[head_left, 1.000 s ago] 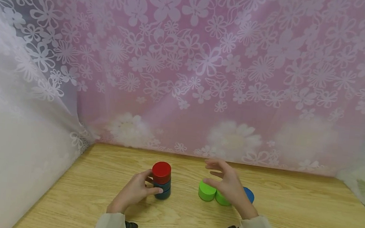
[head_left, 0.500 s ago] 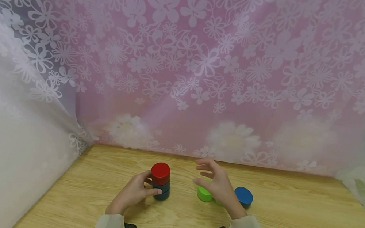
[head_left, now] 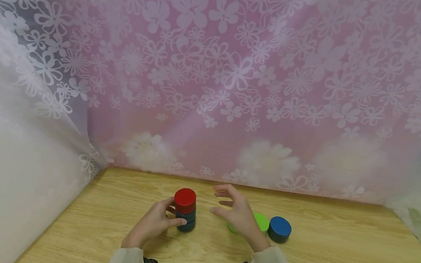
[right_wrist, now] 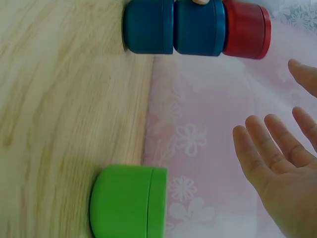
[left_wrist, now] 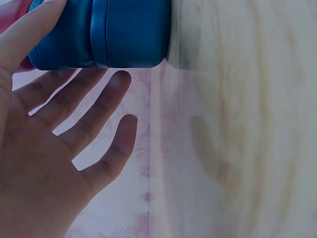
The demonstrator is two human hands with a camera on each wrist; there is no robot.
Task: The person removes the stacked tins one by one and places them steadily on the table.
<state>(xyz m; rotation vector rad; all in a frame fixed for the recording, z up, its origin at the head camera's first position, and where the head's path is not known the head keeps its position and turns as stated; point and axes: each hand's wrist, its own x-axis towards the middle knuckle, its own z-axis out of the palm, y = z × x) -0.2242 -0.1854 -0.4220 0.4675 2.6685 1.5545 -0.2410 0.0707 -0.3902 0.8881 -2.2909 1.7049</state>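
Observation:
A stack of small round lidded tins stands left of centre: a red tin (head_left: pixel 185 197) on top, a middle blue tin (head_left: pixel 189 216) and a lower blue tin (head_left: pixel 187 226) beneath. My left hand (head_left: pixel 150 219) holds the middle blue tin, thumb on the near side and fingers behind; the lower fingers extend freely in the left wrist view. Between the stack and the tins on the right, my right hand (head_left: pixel 236 211) hovers, fingers spread and nothing in them. Partly behind it are two green tins, one green tin (head_left: pixel 262 222) and another green tin (head_left: pixel 232 228).
A separate blue tin (head_left: pixel 280 228) stands right of the green ones. The wooden tabletop (head_left: pixel 340 245) ends at a pink floral curtain (head_left: pixel 213 106) behind, with a pale curtain (head_left: pixel 9 163) along the left side.
My right hand has moved left from above the green tins toward the stack, uncovering the separate blue tin. The left hand and the stack have stayed in place.

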